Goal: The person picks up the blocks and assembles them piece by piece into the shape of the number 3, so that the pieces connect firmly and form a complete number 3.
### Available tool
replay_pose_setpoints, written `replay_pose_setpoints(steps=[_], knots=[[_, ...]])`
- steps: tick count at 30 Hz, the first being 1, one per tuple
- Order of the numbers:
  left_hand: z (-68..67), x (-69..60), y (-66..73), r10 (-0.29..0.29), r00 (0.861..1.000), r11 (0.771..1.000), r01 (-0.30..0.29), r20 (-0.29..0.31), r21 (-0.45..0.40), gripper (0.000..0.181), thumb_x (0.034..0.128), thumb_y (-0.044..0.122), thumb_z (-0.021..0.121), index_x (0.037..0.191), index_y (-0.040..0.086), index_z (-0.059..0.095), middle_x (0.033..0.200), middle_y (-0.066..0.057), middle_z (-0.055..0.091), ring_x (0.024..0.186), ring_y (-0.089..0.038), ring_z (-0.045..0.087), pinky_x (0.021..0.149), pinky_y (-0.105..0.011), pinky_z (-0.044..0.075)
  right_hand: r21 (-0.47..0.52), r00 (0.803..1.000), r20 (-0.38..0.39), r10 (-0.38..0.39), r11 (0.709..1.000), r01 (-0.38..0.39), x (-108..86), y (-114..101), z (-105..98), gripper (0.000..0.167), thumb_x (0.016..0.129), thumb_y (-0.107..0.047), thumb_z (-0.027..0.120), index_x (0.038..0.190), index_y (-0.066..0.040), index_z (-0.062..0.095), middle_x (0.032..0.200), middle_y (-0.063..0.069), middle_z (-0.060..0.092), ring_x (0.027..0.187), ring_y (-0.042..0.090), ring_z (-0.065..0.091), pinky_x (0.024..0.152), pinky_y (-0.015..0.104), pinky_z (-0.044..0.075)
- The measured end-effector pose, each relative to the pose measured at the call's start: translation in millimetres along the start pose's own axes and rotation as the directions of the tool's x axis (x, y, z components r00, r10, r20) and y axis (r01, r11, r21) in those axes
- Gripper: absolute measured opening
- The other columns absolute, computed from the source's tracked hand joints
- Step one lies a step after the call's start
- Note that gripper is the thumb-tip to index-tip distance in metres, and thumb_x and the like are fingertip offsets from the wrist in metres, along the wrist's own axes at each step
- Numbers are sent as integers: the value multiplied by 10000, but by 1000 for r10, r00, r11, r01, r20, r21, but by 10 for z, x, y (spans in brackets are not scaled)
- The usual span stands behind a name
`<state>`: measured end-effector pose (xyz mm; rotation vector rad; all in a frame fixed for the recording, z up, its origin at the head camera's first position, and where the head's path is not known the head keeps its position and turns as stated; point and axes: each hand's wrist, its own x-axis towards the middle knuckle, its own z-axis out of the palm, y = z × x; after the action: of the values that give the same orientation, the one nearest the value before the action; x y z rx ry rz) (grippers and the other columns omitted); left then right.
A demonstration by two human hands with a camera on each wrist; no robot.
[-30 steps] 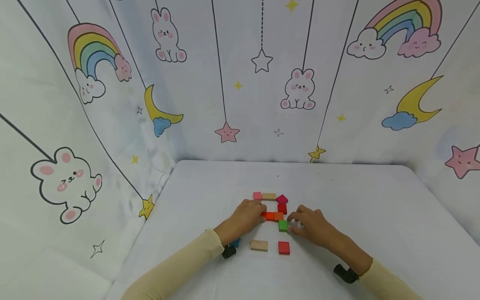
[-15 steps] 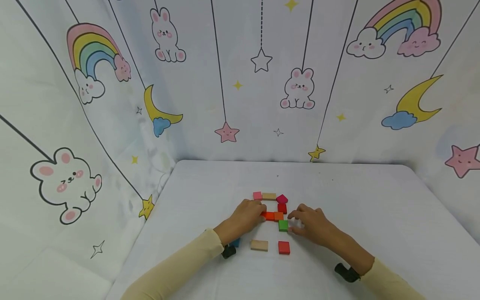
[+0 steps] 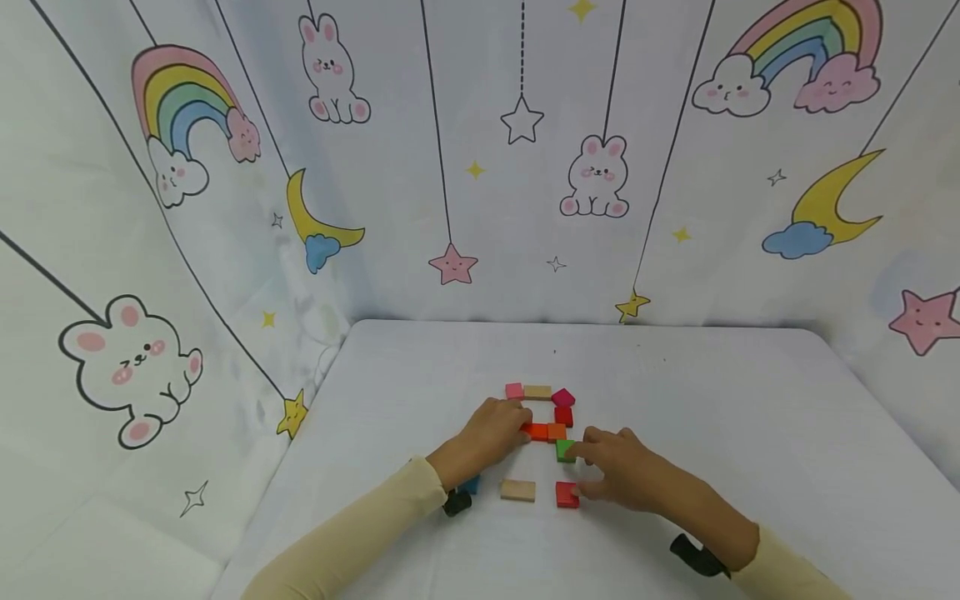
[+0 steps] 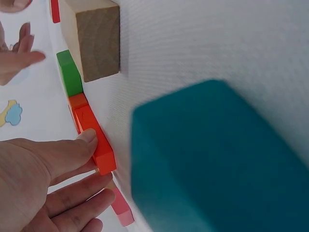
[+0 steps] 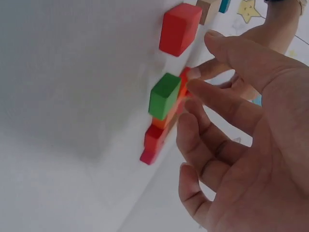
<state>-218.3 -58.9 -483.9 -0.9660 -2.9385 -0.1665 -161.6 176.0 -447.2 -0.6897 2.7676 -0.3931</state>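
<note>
The left wrist is partly hiding the blue block (image 3: 470,484), which is appearing blurred and cut off in the left wrist view. The left hand (image 3: 483,435) is covering one end of the long orange block (image 3: 538,432), pinching it between thumb and fingers. The right hand (image 3: 626,468) is holding nothing, thumb and index finger spreading apart: the thumb is pointing at the near red block (image 3: 565,495), the index finger at the green block (image 3: 562,452), the right wrist view showing gaps to both.

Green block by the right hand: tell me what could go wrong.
The right hand is close to the green block, so a finger might nudge it.

Also, the left hand pinches a long orange block set against the small orange block beside the green one; a slip could disturb all three.
</note>
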Motion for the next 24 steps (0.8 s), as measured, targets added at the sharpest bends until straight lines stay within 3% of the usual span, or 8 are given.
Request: replay_pose_setpoints(steps=[7, 14, 24], knots=[[-2, 2, 1, 3, 1000, 1000, -3, 2, 11, 250, 970, 333, 783, 1159, 171, 776, 1028, 25, 753, 916, -122, 667, 943, -308, 553, -19, 999, 32, 4, 1000, -4, -53, -53, 82, 362, 746, -331, 945, 1047, -259, 758, 934, -100, 631, 855, 88, 589, 814, 417, 520], [-2, 0, 0, 10, 1000, 1000, -10, -12, 19, 233, 965, 320, 791, 1141, 168, 781, 1013, 27, 756, 904, -121, 668, 938, -308, 554, -42, 999, 27, -19, 999, 20, -77, -50, 105, 269, 808, -322, 905, 1015, -257, 746, 891, -124, 616, 815, 55, 556, 818, 402, 489], [-2, 6, 4, -4, 1000, 1000, 4, 2, 7, 248, 967, 322, 788, 1164, 174, 778, 1034, 31, 758, 928, -124, 671, 964, -324, 549, -78, 999, -8, 48, 996, -48, -43, 2, 142, 247, 817, -329, 898, 988, -247, 741, 865, -117, 621, 790, 66, 566, 837, 390, 513]])
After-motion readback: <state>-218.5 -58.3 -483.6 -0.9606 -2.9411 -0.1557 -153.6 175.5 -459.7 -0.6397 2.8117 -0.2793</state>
